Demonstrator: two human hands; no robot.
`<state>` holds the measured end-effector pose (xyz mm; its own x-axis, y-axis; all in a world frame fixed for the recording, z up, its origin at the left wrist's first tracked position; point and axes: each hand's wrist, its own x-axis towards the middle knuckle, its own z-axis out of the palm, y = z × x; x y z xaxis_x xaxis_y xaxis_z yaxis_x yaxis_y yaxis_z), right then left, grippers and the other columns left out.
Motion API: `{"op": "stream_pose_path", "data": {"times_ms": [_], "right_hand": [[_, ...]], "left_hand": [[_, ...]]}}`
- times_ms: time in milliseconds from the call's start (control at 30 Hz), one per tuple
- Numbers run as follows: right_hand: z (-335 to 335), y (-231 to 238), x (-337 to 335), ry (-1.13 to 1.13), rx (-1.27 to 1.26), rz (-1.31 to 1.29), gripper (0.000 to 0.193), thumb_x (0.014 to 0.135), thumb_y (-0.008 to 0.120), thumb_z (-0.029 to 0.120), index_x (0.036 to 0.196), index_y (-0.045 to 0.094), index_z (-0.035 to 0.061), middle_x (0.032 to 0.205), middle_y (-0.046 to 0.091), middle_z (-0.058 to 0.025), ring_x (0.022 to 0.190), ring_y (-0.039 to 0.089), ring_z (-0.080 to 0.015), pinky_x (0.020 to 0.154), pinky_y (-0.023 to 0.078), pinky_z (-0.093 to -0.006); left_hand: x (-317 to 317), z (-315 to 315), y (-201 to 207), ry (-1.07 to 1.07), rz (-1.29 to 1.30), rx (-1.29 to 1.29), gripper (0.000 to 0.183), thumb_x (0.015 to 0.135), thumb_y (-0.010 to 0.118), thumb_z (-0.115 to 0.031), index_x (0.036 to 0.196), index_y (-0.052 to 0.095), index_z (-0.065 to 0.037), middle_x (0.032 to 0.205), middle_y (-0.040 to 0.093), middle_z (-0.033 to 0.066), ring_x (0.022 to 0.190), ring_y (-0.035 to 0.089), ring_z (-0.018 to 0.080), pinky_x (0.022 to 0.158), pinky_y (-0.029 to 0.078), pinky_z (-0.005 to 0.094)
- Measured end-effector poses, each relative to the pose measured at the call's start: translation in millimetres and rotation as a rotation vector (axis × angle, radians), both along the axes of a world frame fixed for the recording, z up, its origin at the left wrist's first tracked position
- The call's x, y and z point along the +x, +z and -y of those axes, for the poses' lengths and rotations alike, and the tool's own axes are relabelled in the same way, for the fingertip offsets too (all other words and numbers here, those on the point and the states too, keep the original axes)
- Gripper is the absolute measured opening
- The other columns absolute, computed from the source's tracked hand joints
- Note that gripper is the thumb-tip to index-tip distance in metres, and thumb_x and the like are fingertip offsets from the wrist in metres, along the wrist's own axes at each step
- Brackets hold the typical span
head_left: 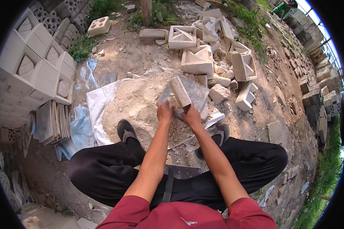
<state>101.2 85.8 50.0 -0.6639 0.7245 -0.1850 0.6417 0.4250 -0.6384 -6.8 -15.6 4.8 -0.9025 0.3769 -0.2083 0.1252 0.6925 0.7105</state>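
Observation:
In front of me, my right hand (192,115) is wrapped round the dark handle of a blocky, pale wooden mallet (179,91). The mallet's long head slants up and to the left over a flat grey slab (201,94). Close beside it, my left hand (165,112) is closed with curled fingers near some pale crumbs on the slab; what it grips is hidden. Sandy powder (137,100) is heaped around and left of the slab on a white sheet (97,105).
Molded pale blocks (197,60) and rubble (219,93) lie beyond the slab. Block stacks (38,57) rise at the left, above leaning thin boards (53,121) and a blue plastic sheet (80,131). A wooden post (146,12) stands ahead; grey blocks (313,103) line the right.

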Motion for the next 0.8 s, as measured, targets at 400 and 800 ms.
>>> {"op": "stream_pose_path", "data": {"times_ms": [400,800], "right_hand": [[-6.4,-11.4,1.2,0.051,0.044,0.051,0.049,0.074,0.067,0.022,0.11,0.047,-0.0051,0.092,0.063,-0.0334,0.092,0.061,-0.0485,0.08,0.048,-0.0535],[1.4,-7.1,2.8,0.057,0.054,0.083,0.05,0.074,0.068,0.022,0.112,0.047,-0.004,0.094,0.064,-0.0318,0.092,0.062,-0.0483,0.081,0.05,-0.0525]], "left_hand": [[1.7,-3.7,0.7,-0.04,-0.004,-0.039,0.043,0.079,0.072,-0.025,0.119,0.065,-0.01,0.121,0.054,0.0186,0.105,0.061,0.0371,0.089,0.05,0.0439],[7.2,4.2,12.7,-0.172,-0.045,-0.153,0.061,0.077,0.075,-0.028,0.13,0.054,-0.008,0.122,0.048,0.021,0.105,0.059,0.0404,0.086,0.051,0.0464]]}}
